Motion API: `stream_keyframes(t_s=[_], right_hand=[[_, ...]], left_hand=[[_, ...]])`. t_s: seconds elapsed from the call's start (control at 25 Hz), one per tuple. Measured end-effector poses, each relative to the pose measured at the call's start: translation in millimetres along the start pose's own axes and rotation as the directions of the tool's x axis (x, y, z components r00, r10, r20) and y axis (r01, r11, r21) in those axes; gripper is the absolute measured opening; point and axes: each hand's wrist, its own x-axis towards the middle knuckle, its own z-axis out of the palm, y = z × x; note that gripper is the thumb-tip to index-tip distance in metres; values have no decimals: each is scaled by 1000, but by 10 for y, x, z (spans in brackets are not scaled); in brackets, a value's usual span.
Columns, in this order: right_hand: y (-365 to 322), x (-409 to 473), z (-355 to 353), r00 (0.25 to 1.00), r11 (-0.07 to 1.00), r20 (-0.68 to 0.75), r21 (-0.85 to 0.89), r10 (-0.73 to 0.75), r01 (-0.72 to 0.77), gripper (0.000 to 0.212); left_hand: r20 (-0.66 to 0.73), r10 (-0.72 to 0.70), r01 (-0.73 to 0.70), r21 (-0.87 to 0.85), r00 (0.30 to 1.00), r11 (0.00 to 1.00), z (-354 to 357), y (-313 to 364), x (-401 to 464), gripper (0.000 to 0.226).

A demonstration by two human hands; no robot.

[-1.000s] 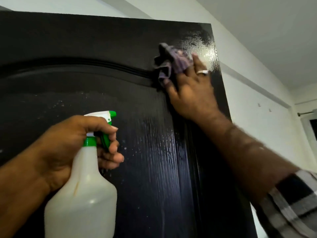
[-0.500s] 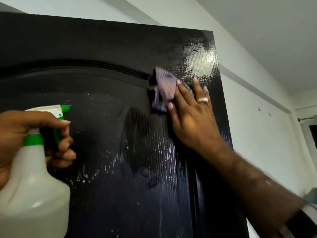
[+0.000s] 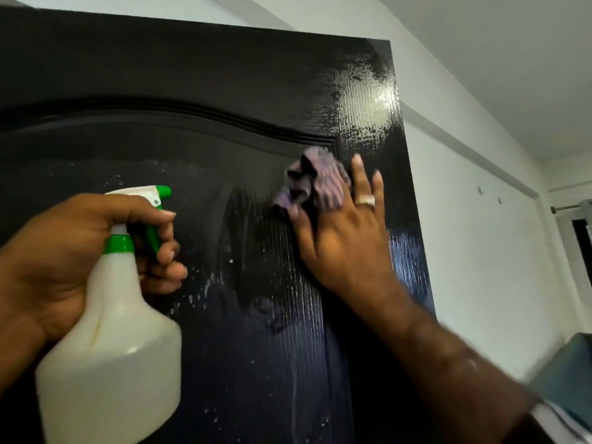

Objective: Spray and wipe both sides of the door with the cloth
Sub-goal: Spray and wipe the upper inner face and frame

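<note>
The door (image 3: 224, 91) is running off the left and bottom edges, so its lower part is not showing. The spray bottle (image 3: 109, 363) is getting cut off at the bottom. The right hand (image 3: 342, 238) is hiding part of the cloth (image 3: 307, 184). The sleeve (image 3: 557, 424) in the corner is looking blurry and cut off.

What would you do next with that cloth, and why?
Probably sweep the cloth under the right hand down and leftward: white spray droplets sit unwiped on the door there, while the upper right corner already shines wet.
</note>
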Motion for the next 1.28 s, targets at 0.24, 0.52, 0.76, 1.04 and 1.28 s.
stream_keyframes(t_s=[0.24,0.52,0.76,1.04,1.28], right_hand=[[-238,-548,64,990,981,-6,131,-142,141,67],[-82,342,138,980,980,-29,12,-198,199,64],[-1106,-463,196,759,755,60,173,-649,632,61],[-1014,318,294,835,819,-51,171,-548,548,62],[-1823,-38,360,569,558,-2,191,-822,807,59]], left_hand=[[-100,45,-47,-27,994,999,9,-198,-157,17],[-216,-19,3,-74,976,997,-245,-722,-552,13],[-346,18,-69,-136,938,988,-601,-686,-639,14],[-456,7,-26,-36,890,999,-1084,-597,-1067,19],[-505,-95,60,-85,858,995,-1327,-778,-1447,13]])
